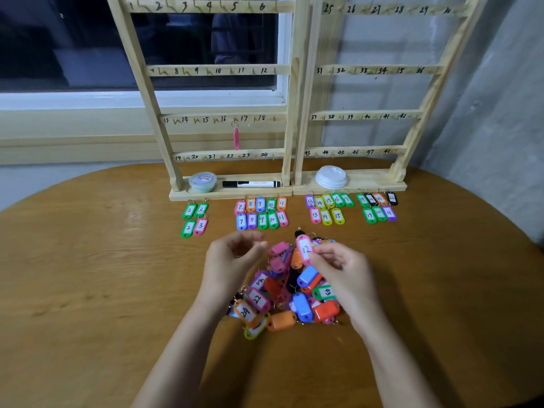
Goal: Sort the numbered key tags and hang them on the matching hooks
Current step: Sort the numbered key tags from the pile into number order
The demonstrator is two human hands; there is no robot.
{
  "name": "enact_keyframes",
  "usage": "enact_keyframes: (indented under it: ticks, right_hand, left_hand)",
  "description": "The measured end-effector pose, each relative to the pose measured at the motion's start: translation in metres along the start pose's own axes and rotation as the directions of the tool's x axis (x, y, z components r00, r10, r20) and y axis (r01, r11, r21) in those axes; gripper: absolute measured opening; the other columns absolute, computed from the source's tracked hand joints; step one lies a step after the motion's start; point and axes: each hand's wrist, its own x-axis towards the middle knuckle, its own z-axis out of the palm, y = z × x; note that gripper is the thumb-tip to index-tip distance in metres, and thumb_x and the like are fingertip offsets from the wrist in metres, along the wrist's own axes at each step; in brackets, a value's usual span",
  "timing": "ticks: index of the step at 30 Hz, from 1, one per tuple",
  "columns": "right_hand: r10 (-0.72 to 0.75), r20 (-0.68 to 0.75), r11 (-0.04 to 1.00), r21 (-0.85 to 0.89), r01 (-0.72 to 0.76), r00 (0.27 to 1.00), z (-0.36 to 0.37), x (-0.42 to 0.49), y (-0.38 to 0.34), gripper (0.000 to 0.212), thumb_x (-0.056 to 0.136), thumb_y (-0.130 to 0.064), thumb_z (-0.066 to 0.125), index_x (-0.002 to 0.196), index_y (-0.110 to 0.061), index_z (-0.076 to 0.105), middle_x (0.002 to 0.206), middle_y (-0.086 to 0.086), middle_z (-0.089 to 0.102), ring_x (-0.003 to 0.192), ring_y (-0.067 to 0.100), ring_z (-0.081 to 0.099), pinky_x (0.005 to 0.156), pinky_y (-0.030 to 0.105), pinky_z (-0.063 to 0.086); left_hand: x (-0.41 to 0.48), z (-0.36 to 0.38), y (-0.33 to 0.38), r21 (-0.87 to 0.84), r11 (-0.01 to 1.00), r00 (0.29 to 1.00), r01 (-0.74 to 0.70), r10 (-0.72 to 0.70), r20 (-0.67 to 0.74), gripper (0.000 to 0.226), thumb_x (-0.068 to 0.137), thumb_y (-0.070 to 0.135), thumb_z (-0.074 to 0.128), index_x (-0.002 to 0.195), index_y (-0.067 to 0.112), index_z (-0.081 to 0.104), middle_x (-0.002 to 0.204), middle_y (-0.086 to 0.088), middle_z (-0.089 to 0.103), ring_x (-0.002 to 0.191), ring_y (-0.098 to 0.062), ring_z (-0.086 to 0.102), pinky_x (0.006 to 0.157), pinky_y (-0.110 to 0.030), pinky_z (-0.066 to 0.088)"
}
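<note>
Tabletop (88, 275) of brown wood under the right hand (344, 269) pinching pink tag 12 (304, 249); left hand (232, 257) beside, loosely curled, empty; dark window (73, 48) beyond.

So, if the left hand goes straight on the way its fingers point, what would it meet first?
Probably the pink tag atop the pile, just beyond the left hand. If it passes above that, tag 12 in the right hand comes next; depth is unclear.

Round wooden table (88, 290): hook racks (259, 193) at the rear, sorted tag rows (262, 220) just before them, mixed tag heap (294, 301) at centre.
</note>
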Motion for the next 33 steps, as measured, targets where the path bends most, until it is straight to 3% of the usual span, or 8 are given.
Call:
enact_keyframes:
  ticks: [4, 9, 14, 17, 21, 25, 30, 33]
  right_hand:
    - [0.031, -0.034, 0.999, 0.008, -0.031, 0.999, -0.015, 0.002, 0.006, 0.019, 0.085, -0.009, 0.069, 0.082, -0.028, 0.067, 0.083, -0.010, 0.070, 0.078, 0.001, 0.064, 0.072, 0.013, 0.048]
    - [0.072, -0.040, 0.997, -0.001, -0.072, 0.997, -0.021, 0.000, 0.013, 0.016, 0.086, -0.010, 0.069, 0.085, -0.025, 0.068, 0.084, -0.007, 0.071, 0.083, 0.005, 0.066, 0.072, 0.018, 0.049]
    - [0.085, -0.050, 0.996, -0.002, -0.086, 0.995, -0.027, 0.000, 0.015, 0.018, 0.086, -0.010, 0.069, 0.084, -0.027, 0.067, 0.085, -0.008, 0.071, 0.083, 0.003, 0.066, 0.068, 0.017, 0.049]
    - [0.095, -0.050, 0.995, 0.006, -0.095, 0.994, -0.027, 0.001, 0.017, 0.019, 0.086, -0.011, 0.069, 0.083, -0.029, 0.067, 0.085, -0.007, 0.071, 0.083, 0.003, 0.066, 0.070, 0.018, 0.049]
    - [0.111, -0.043, 0.994, 0.013, -0.110, 0.993, -0.025, 0.003, 0.021, 0.017, 0.085, -0.011, 0.070, 0.087, -0.027, 0.068, 0.087, -0.006, 0.072, 0.084, 0.003, 0.066, 0.070, 0.019, 0.050]
    - [0.112, -0.045, 0.994, 0.025, -0.110, 0.993, -0.024, 0.012, 0.021, 0.018, 0.084, -0.007, 0.070, 0.087, -0.024, 0.068, 0.083, -0.004, 0.071, 0.078, 0.002, 0.066, 0.067, 0.016, 0.049]
    - [0.116, -0.020, 0.991, -0.059, -0.117, 0.993, -0.021, 0.049, 0.013, 0.009, 0.083, -0.012, 0.071, 0.085, -0.020, 0.068, 0.084, -0.004, 0.071, 0.081, 0.008, 0.066, 0.070, 0.017, 0.047]
    - [0.086, -0.009, 0.981, -0.176, -0.086, 0.996, -0.011, 0.082, 0.007, 0.007, 0.084, -0.015, 0.071, 0.084, -0.021, 0.067, 0.084, -0.009, 0.067, 0.081, 0.006, 0.062, 0.071, 0.020, 0.047]
  left_hand:
    - [0.020, 0.002, -0.008, 0.323, 0.941, 0.995, -0.099, 0.097, 0.022, 0.013, 0.084, 0.013, 0.072, 0.097, 0.016, 0.072, 0.090, 0.002, 0.071, 0.085, -0.009, 0.066, 0.082, -0.028, 0.056]
    - [0.032, 0.027, -0.011, 0.475, 0.845, 0.966, -0.245, 0.170, 0.195, 0.016, 0.085, 0.013, 0.071, 0.100, 0.011, 0.074, 0.085, 0.005, 0.068, 0.071, 0.000, 0.058, 0.065, -0.006, 0.045]
    - [0.040, 0.036, -0.018, 0.583, 0.766, 0.952, -0.271, 0.121, 0.282, 0.017, 0.082, 0.014, 0.073, 0.099, 0.015, 0.074, 0.093, 0.000, 0.071, 0.084, -0.014, 0.062, 0.077, -0.031, 0.054]
    - [0.041, 0.036, -0.018, 0.607, 0.747, 0.952, -0.270, 0.113, 0.285, 0.018, 0.083, 0.010, 0.070, 0.099, 0.016, 0.073, 0.092, 0.000, 0.069, 0.085, -0.019, 0.062, 0.075, -0.035, 0.053]
    - [0.040, 0.034, -0.017, 0.599, 0.746, 0.953, -0.291, 0.169, 0.252, 0.029, 0.088, 0.004, 0.059, 0.107, 0.021, 0.072, 0.095, 0.000, 0.070, 0.087, -0.020, 0.062, 0.070, -0.033, 0.052]
    - [0.040, 0.028, -0.018, 0.572, 0.793, 0.978, -0.210, 0.175, 0.115, 0.021, 0.088, 0.013, 0.067, 0.108, 0.016, 0.072, 0.099, -0.001, 0.072, 0.090, -0.015, 0.065, 0.072, -0.025, 0.051]
    - [0.040, 0.015, -0.018, 0.300, 0.952, 0.998, -0.054, 0.057, -0.002, 0.006, 0.080, 0.017, 0.075, 0.085, 0.020, 0.072, 0.075, 0.010, 0.069, 0.072, -0.002, 0.065, 0.066, -0.019, 0.051]
    - [0.038, 0.009, -0.020, 0.104, 0.992, 0.997, 0.076, -0.075, -0.015, 0.019, 0.082, 0.007, 0.071, 0.085, 0.026, 0.068, 0.082, 0.001, 0.072, 0.077, -0.014, 0.068, 0.068, -0.030, 0.058]
